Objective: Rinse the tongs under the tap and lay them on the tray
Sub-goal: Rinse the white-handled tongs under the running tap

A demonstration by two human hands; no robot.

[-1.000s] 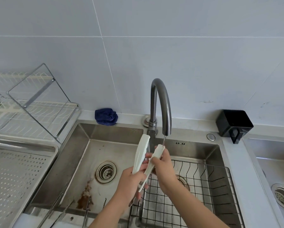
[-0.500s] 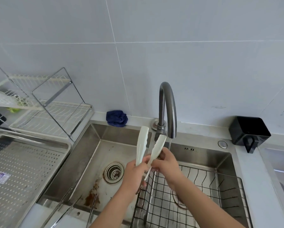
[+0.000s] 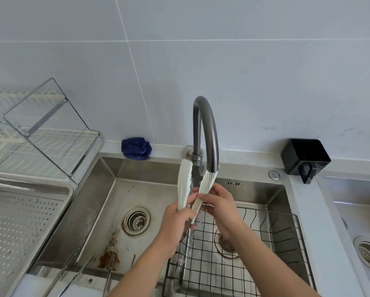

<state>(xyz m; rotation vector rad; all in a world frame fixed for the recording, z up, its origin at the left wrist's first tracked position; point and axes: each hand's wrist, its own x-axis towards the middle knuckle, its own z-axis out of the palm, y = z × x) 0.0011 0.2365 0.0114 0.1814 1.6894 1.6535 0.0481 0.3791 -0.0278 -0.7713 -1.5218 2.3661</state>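
Note:
White tongs (image 3: 185, 182) stand tips-up under the grey gooseneck tap (image 3: 205, 129). Water runs from the spout onto the right arm of the tongs. My left hand (image 3: 176, 221) grips the tongs low down, near the hinge end. My right hand (image 3: 220, 203) pinches the right arm of the tongs just under the spout. The perforated steel tray (image 3: 19, 221) lies at the left, beside the sink.
The steel sink (image 3: 107, 200) has a drain strainer (image 3: 137, 219) and rust stains; several metal utensils lie at its near edge. A black wire basket (image 3: 265, 243) fills its right half. A blue cloth (image 3: 136, 148), a black cup (image 3: 305, 157) and a dish rack (image 3: 47, 133) line the back.
The right arm of the tongs has come under the spout and water now runs over it. My right hand has slid along that arm. The camera view shifted slightly.

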